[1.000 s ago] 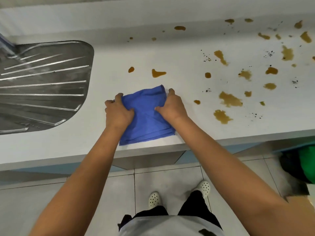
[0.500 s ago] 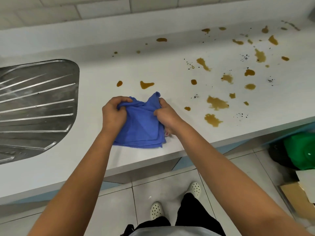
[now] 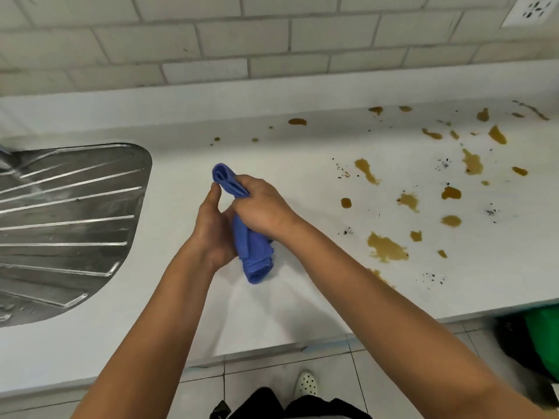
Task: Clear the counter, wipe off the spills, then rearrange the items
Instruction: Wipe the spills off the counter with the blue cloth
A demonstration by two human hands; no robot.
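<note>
Bunching blue cloth (image 3: 252,246), gripped by both right hand (image 3: 261,208) and left hand (image 3: 213,228); next, wiping brown spills (image 3: 385,246) toward counter's (image 3: 272,313) right end.

Middle of the blue cloth (image 3: 252,246) is hiding under the right hand (image 3: 260,207) and behind the left hand (image 3: 213,225); right-hand fingertips are tucking out of sight into the folds. Steel drainboard (image 3: 69,225), left of the cloth, is running off the frame edge. A brown spill (image 3: 379,275) right of the cloth is partly disappearing behind the right forearm. Green object (image 3: 544,340) at the right edge is getting cut off, too little showing to identify.
</note>
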